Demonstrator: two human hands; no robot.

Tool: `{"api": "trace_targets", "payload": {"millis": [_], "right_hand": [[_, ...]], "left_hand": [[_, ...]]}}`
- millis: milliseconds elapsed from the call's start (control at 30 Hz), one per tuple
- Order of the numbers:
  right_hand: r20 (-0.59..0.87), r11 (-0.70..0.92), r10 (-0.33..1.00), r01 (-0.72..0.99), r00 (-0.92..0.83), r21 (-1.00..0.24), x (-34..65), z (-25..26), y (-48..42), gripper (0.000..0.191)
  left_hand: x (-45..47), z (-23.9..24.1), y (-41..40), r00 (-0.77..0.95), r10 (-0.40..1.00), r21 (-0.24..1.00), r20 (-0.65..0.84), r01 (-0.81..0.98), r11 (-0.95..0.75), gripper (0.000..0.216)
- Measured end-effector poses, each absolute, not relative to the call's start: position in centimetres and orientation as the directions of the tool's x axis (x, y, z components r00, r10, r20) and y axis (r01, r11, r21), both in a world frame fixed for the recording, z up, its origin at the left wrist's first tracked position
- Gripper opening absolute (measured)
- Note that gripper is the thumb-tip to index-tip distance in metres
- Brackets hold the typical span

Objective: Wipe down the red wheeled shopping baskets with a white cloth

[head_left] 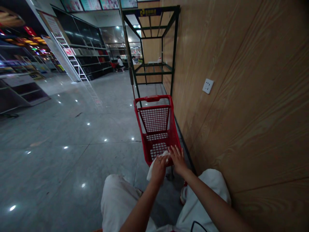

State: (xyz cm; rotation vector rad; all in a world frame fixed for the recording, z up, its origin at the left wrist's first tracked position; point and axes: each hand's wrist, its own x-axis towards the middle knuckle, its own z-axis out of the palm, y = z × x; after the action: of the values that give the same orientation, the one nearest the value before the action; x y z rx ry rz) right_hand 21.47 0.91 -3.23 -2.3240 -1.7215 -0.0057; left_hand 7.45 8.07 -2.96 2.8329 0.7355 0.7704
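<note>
A red plastic shopping cart (154,119) with a grid back and a handle at its far end stands between my knees and a metal rack. At its near rim, my left hand (158,167) is closed on a white cloth (150,172), which hangs down beside the palm and also shows above the fingers. My right hand (177,159) lies over the cart's near right corner with its fingers stretched out, close to the left fingertips. Part of the cloth is hidden under the left hand.
A wooden wall (231,106) with a socket (208,86) runs along my right. Beyond the cart stands a dark metal rack (173,51). A pole (130,74) leans beside it. A ladder (78,69) and shelves stand far left; a seated person (120,62) is in the distance.
</note>
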Motion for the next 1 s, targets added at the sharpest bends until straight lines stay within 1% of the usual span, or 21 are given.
{"api": "trace_targets", "payload": {"millis": [100, 200, 267, 367, 400, 433, 467, 533, 567, 600, 667, 733, 800, 867, 933, 1000], "right_hand": [[0.22, -0.332, 0.903, 0.925, 0.368, -0.183, 21.6, -3.5, 1.0, 0.073], [0.175, -0.378, 0.897, 0.911, 0.405, -0.166, 22.3, -2.9, 0.9, 0.075], [0.11, -0.388, 0.907, 0.909, 0.406, -0.153, 23.1, -2.2, 0.7, 0.082], [0.041, -0.395, 0.913, 0.907, 0.405, -0.147, 23.7, -1.3, 0.5, 0.088], [0.033, -0.393, 0.915, 0.907, 0.402, -0.152, 23.7, -1.1, 0.6, 0.088], [0.029, -0.39, 0.916, 0.907, 0.399, -0.16, 23.5, -0.9, 0.8, 0.087], [0.028, -0.386, 0.918, 0.907, 0.396, -0.168, 23.3, -0.8, 1.1, 0.087], [0.039, -0.381, 0.918, 0.907, 0.394, -0.181, 22.5, -0.5, 1.8, 0.082], [0.042, -0.381, 0.918, 0.905, 0.395, -0.187, 22.1, -0.4, 2.2, 0.078], [0.04, -0.383, 0.917, 0.903, 0.398, -0.192, 21.8, -0.2, 2.6, 0.074], [0.012, -0.387, 0.918, 0.9, 0.397, -0.2, 21.6, 0.2, 3.4, 0.072], [-0.036, -0.372, 0.927, 0.903, 0.373, -0.215, 21.9, 0.6, 3.9, 0.076], [-0.058, -0.341, 0.94, 0.911, 0.337, -0.234, 22.6, 0.8, 4.2, 0.076], [-0.057, -0.317, 0.948, 0.917, 0.313, -0.243, 23.3, 0.7, 4.4, 0.076], [-0.042, -0.307, 0.951, 0.921, 0.306, -0.24, 23.8, 0.4, 4.6, 0.078], [-0.019, -0.302, 0.952, 0.922, 0.307, -0.241, 23.9, 0.0, 5.0, 0.076]], "left_hand": [[10.7, -3.4, 6.9, 0.794, 0.448, 0.205, 0.411, 0.398, -0.894, 0.046], [11.2, -3.0, 7.5, 0.865, 0.371, 0.133, 0.339, 0.347, -0.929, 0.056], [9.9, -2.2, 9.2, 0.918, 0.317, 0.082, 0.24, 0.307, -0.948, 0.051], [7.2, -1.1, 11.8, 0.95, 0.306, 0.036, 0.059, 0.305, -0.952, 0.034], [6.6, -0.9, 12.3, 0.95, 0.309, 0.035, 0.033, 0.308, -0.951, 0.03], [6.4, -0.8, 12.4, 0.948, 0.315, 0.041, 0.04, 0.313, -0.949, 0.029], [6.4, -0.8, 12.3, 0.943, 0.323, 0.052, 0.077, 0.32, -0.946, 0.032], [7.6, -1.0, 11.5, 0.922, 0.339, 0.073, 0.185, 0.331, -0.941, 0.052], [8.5, -1.0, 11.0, 0.91, 0.349, 0.08, 0.222, 0.34, -0.937, 0.062], [9.4, -1.1, 10.5, 0.903, 0.362, 0.084, 0.232, 0.353, -0.932, 0.067], [11.0, -0.9, 10.3, 0.901, 0.399, 0.079, 0.168, 0.391, -0.917, 0.063], [11.6, -0.3, 11.2, 0.905, 0.422, 0.07, 0.05, 0.418, -0.906, 0.058], [11.0, 0.4, 12.8, 0.914, 0.403, 0.076, -0.049, 0.406, -0.911, 0.056], [9.6, 1.0, 14.6, 0.909, 0.403, 0.105, -0.104, 0.413, -0.905, 0.048], [8.1, 1.7, 16.0, 0.872, 0.47, 0.163, -0.134, 0.487, -0.858, 0.038], [7.4, 2.5, 16.8, 0.799, 0.59, 0.249, -0.117, 0.598, -0.761, 0.033]]}}
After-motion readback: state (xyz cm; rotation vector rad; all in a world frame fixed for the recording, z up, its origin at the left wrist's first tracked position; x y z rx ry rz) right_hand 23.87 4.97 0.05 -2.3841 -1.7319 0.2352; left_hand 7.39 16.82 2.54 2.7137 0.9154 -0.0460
